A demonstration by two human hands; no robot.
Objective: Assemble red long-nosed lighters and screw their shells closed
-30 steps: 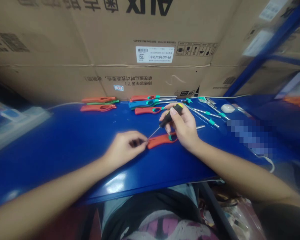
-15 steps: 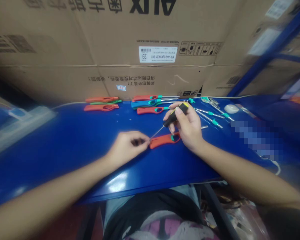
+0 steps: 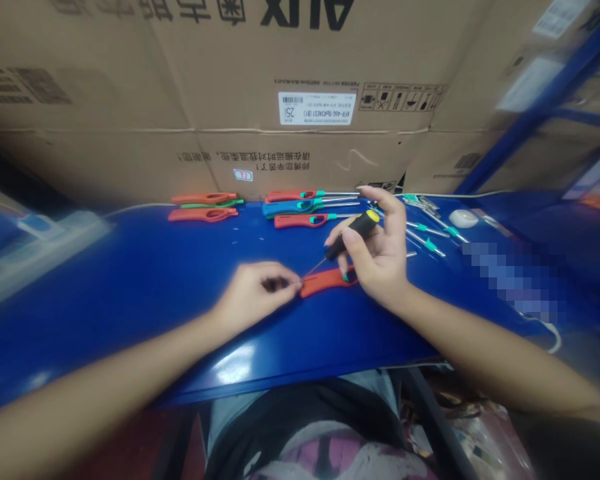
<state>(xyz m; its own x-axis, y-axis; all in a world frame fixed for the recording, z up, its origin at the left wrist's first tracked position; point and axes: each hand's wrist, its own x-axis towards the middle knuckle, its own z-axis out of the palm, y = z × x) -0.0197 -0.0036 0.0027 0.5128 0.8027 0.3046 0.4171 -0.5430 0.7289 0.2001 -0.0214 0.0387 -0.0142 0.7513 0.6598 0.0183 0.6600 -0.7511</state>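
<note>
My right hand (image 3: pixel 380 257) is closed round a black-and-yellow screwdriver (image 3: pixel 351 235), its index finger raised off the handle. The thin shaft slants down left to the end of an orange long-neck gas lighter (image 3: pixel 323 283) lying on the blue table. Beside that end, my left hand (image 3: pixel 260 290) is pinched at the screwdriver's tip. Whatever sits between its fingertips is too small to make out. My right hand hides part of the lighter's trigger end, and a bit of its metal tube shows beyond.
Behind lie red and blue lighters (image 3: pixel 293 208) with metal tubes, and orange and green lighter bodies (image 3: pixel 203 215) to the left. Several loose metal tubes with green parts (image 3: pixel 433 247) and a white rounded object (image 3: pixel 463 218) are at right. A large cardboard box (image 3: pixel 230 147) stands along the back.
My right index finger has lifted from the screwdriver handle and stretched upward, and the hand has turned slightly. The left hand and the orange lighter stay in place.
</note>
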